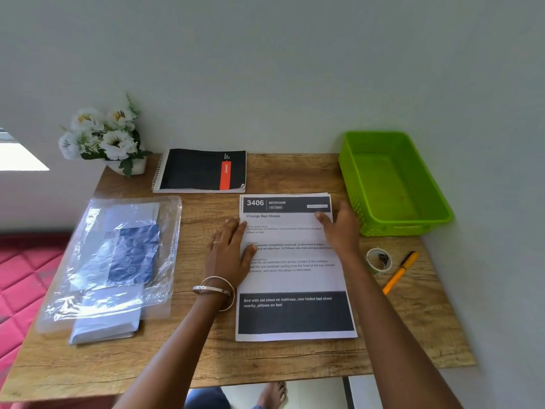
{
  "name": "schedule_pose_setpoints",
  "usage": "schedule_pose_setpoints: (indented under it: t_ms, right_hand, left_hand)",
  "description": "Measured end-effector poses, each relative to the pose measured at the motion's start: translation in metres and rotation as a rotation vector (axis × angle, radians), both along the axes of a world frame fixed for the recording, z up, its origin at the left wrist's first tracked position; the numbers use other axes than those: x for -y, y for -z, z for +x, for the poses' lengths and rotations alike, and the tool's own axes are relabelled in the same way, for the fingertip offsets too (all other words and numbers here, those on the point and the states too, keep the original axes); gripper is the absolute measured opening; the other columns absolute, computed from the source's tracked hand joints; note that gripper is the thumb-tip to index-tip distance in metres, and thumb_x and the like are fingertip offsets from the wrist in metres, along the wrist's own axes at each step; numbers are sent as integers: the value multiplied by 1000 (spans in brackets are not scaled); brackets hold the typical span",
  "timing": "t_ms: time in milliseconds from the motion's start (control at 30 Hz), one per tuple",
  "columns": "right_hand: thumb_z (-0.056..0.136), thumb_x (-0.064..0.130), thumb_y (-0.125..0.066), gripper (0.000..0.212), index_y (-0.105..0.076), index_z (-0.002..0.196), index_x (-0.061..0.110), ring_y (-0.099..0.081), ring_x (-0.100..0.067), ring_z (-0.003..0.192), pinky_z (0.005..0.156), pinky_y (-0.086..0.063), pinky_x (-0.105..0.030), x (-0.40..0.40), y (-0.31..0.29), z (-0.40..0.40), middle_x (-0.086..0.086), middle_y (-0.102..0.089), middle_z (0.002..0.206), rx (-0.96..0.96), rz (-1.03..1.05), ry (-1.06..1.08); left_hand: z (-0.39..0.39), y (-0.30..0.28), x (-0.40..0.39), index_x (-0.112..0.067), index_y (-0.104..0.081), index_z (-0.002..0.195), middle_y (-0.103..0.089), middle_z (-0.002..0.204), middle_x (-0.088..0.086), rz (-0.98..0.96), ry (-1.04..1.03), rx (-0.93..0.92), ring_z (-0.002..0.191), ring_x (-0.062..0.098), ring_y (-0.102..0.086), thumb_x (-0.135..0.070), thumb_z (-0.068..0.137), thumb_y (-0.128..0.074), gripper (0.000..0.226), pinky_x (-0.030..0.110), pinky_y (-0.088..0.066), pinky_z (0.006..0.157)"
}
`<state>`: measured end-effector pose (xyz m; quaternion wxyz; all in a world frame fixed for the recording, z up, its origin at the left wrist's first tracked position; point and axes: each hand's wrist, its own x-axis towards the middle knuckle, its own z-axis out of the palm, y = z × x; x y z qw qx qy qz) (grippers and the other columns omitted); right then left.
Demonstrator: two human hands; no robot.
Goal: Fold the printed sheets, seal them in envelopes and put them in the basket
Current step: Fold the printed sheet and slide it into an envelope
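Observation:
A stack of printed sheets (295, 278) lies flat in the middle of the wooden table, the top one headed "3406 Bedroom". My left hand (228, 250) rests flat on the stack's left edge, fingers straight. My right hand (339, 231) lies on the right edge near the top, fingers extended. A clear plastic pack of white envelopes (115, 258) lies at the left, with some envelopes sticking out at its near end. The green plastic basket (354, 184) stands at the back right with nothing in it.
A black spiral notebook (203, 169) and a pot of white flowers (103, 137) sit along the back edge by the wall. A roll of tape (379, 260) and an orange pen (399, 273) lie right of the sheets. A red quilted surface shows beyond the table's left side.

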<state>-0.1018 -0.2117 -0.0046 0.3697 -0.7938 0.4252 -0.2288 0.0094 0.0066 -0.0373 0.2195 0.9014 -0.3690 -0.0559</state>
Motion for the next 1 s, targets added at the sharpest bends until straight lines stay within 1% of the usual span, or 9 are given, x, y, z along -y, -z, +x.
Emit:
schedule_pose_setpoints:
  t_ms: [167, 267, 333, 433, 533, 633, 767, 900, 1000]
  right_hand:
    - [71, 3, -79, 40, -62, 107, 2, -63, -20, 83, 76, -50, -31, 6, -9, 18, -3, -67, 92, 114, 92, 155]
    - [70, -3, -77, 27, -67, 95, 3, -59, -14, 72, 69, -51, -29, 2, -11, 18, -4, -67, 82, 174, 15, 203]
    - [72, -2, -76, 19, -69, 89, 2, -59, -14, 70, 65, -45, -23, 2, -10, 15, -9, -70, 82, 203, -42, 198]
    - [76, 2, -74, 13, -71, 89, 3, -62, -13, 71, 65, -44, -12, 2, -12, 6, -1, -68, 80, 258, -86, 151]
    - [79, 0, -71, 12, -68, 90, 4, -62, 4, 74, 69, -43, -2, -2, -14, -5, 6, -65, 83, 341, -45, 87]
    - [83, -6, -64, 15, -63, 90, 7, -61, 11, 80, 75, -47, -9, -9, -16, -19, 5, -65, 88, 455, 73, 28]
    - [83, -14, -58, 24, -65, 85, 9, -66, -4, 86, 79, -49, -17, -14, -7, -40, 4, -70, 87, 515, 136, -66]
    - [80, -21, -54, 38, -69, 80, 14, -64, -13, 103, 92, -49, -25, -13, 7, -53, -3, -71, 101, 416, 16, -199]
    - [81, -22, -47, 43, -71, 84, 14, -53, -8, 118, 100, -40, -16, -11, 12, -58, 3, -67, 111, 180, -94, -286]
  left_hand:
    - [1, 3, 0, -17, -36, 140, -31, 149, 3, -8, -14, 4, 137, 24, -28, -50, 87, -35, 62, 46, -23, 110]
    - [2, 6, 1, -18, -34, 140, -31, 149, 2, -11, -22, 3, 136, 23, -28, -55, 86, -30, 65, 45, -24, 110]
    - [3, 8, 1, -17, -33, 140, -30, 149, 2, -15, -29, -3, 136, 23, -29, -54, 87, -31, 65, 44, -24, 110]
    - [2, 7, 1, -17, -31, 141, -30, 149, 2, -29, -33, -7, 137, 22, -28, -53, 87, -34, 64, 43, -22, 111]
    - [2, 6, 2, -17, -28, 142, -30, 150, 4, -46, -37, -27, 137, 23, -27, -51, 89, -36, 64, 43, -21, 111]
    - [2, 4, 2, -18, -22, 144, -32, 149, 5, -98, -49, -80, 136, 25, -30, -48, 91, -43, 64, 46, -23, 112]
    - [7, 4, 0, -28, -16, 144, -40, 144, 3, -250, -62, -199, 128, 26, -43, -56, 90, -36, 64, 53, -38, 101]
    - [4, -7, -5, -29, -37, 136, -53, 132, 0, -499, -89, -277, 114, 19, -54, -70, 86, -13, 69, 37, -47, 87]
    - [2, -17, -8, -27, -58, 119, -52, 132, -2, -533, -97, -307, 112, 16, -53, -70, 86, -19, 67, 24, -43, 81]
